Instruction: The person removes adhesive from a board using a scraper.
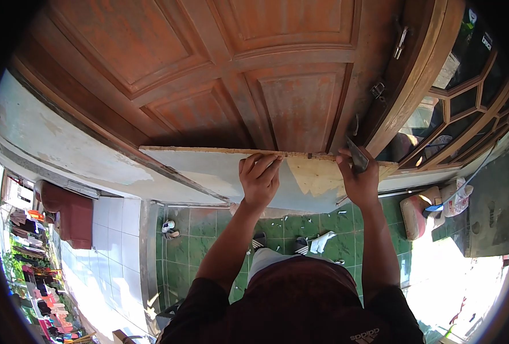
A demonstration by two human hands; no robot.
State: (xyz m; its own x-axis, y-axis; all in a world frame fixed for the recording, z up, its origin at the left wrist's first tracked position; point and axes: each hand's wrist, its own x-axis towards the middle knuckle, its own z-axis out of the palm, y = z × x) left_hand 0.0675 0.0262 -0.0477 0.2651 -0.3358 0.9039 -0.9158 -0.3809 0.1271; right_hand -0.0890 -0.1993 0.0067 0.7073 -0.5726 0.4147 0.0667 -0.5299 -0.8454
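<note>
A long flat board (208,172), grey-white with a bare yellowish patch, spans in front of a brown panelled wooden door (300,109). My left hand (260,179) is at the board's top edge, its fingers bent together over that edge near the middle. Farther right, my right hand (359,175) grips a dark flat metal blade (358,156), which points up toward the door from between thumb and fingers, close to the board's edge. The far end of the blade's handle is hidden in the palm.
Green floor tiles (208,226) lie below, with sandals, white scraps and a pale cloth (322,242). At left stands a maroon sofa (68,215). To the right are a reddish cushion (413,217), a paint brush (434,208), a dark panel (492,212) and a latticed window (467,103).
</note>
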